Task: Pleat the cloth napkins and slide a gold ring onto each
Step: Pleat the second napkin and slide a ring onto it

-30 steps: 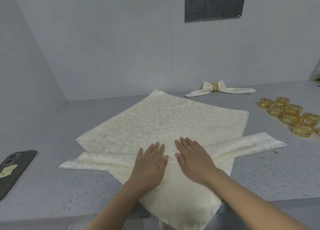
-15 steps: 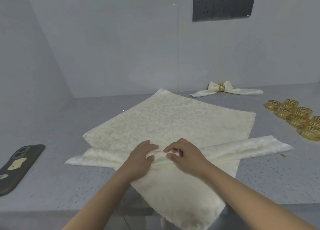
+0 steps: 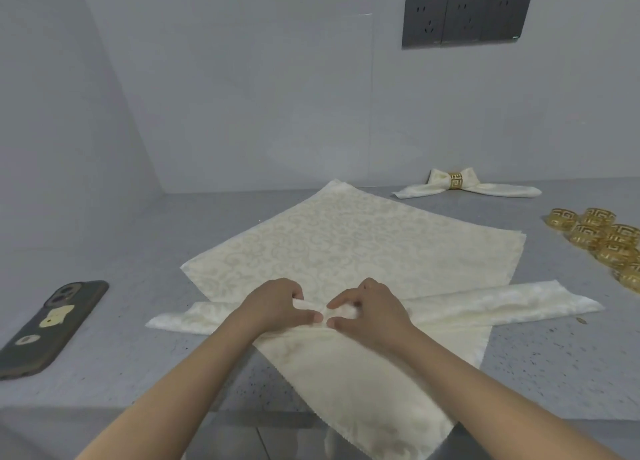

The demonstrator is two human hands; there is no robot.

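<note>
Now | left hand (image 3: 273, 309), right hand (image 3: 372, 309): fingers curled, pinching folded napkin (image 3: 467, 304) mid-strip

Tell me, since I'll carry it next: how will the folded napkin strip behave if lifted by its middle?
The strip is probably floppy: both hands bunch its middle easily. Its free ends would likely droop, and the loose folds may open. It looks light, thin cloth.
</note>
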